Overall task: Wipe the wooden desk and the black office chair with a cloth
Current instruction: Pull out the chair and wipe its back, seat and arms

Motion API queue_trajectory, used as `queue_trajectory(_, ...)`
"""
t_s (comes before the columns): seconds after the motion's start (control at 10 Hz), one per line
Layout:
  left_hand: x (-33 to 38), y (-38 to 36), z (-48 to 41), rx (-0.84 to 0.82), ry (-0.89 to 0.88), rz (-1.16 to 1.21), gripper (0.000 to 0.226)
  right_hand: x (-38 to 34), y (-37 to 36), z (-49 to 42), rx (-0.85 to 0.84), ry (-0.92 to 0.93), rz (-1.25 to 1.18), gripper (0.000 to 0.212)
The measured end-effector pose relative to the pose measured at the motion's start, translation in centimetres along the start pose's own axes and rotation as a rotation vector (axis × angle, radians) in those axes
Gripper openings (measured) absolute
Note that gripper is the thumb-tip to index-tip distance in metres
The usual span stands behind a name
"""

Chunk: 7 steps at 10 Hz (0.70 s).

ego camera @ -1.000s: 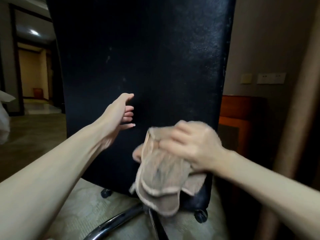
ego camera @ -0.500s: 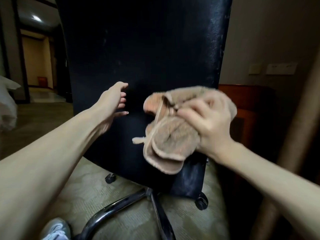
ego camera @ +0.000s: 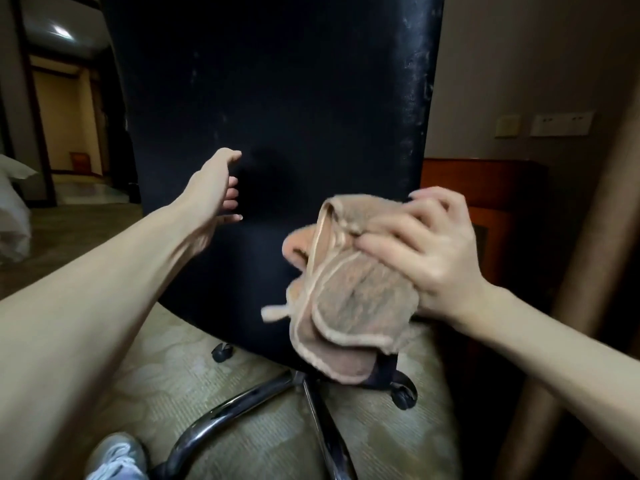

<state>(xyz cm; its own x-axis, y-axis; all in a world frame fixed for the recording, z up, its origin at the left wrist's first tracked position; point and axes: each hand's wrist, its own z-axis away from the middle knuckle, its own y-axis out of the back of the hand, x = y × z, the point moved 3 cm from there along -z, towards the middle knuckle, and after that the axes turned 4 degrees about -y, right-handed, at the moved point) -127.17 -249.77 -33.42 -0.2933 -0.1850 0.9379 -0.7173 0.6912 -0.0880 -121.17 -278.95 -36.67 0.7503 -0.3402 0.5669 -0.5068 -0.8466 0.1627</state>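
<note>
1. The cloth [ego camera: 349, 292], 1 beige towel bunched into loose folds, lies against the lower right of the back of the black office chair [ego camera: 294, 109], with its hem hanging down towards the base.
2. The right hand [ego camera: 427, 251] grips the cloth. Its fingers are spread and bent over the top of the bundle, and the thumb is hidden under the fabric.
3. The left hand [ego camera: 216, 192] reaches to the middle of the backrest with its fingers loosely curled and holding nothing. Whether it touches the chair cannot be told.
4. The step in hand appears to be wiping the rear of the chair's backrest. Pale scuffs show along its right edge and upper middle.
5. The next move likely calls for flat pressure through the cloth and long strokes up towards those marks, with the left hand steadying the chair so that it neither swivels nor rolls.
6. Count of the task's things: 1 cloth, 1 chair, 2 hands.
7. Under the chair, the chrome base [ego camera: 242, 407] shows 2 casters.
8. Further out: 1 reddish wooden desk [ego camera: 485, 188] behind on the right, 1 grey shoe [ego camera: 114, 455] on the carpet [ego camera: 381, 434], and 2 wall plates [ego camera: 561, 124].
</note>
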Motion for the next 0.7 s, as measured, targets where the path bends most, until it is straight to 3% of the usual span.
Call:
queue_trajectory(0.1,-0.9,0.5,0.4,0.044,-0.132,-0.113,0.033,-1.4,-1.3,0.6,0.041,-0.023,-0.061,0.015)
queue_trajectory(0.2,-2.7,1.3,1.5,0.035,-0.227,-0.252,0.031,-4.0,-2.9,1.3,0.041,-0.052,-0.049,0.013)
queue_trajectory(0.3,-4.7,2.7,3.0,0.086,-0.239,-0.237,0.021,-5.2,-3.7,0.3,0.071,-0.085,-0.059,0.012)
queue_trajectory(0.4,-7.0,3.4,4.6,0.078,-0.189,-0.141,0.017,-6.6,-4.3,-1.1,0.091,-0.077,-0.078,0.005)
queue_trajectory(0.5,-10.3,3.4,6.5,-0.001,-0.072,-0.112,0.039,-8.3,-5.6,-2.3,0.09,-0.064,-0.098,0.008)
queue_trajectory(0.6,-12.1,3.3,6.7,-0.018,0.045,-0.057,0.02,-9.3,-6.5,-3.7,0.064,-0.015,-0.114,0.006)
queue_trajectory(0.7,-12.7,4.1,6.8,0.058,0.218,0.125,0.042,-10.5,-7.3,-4.6,0.062,0.02,-0.088,0.006)
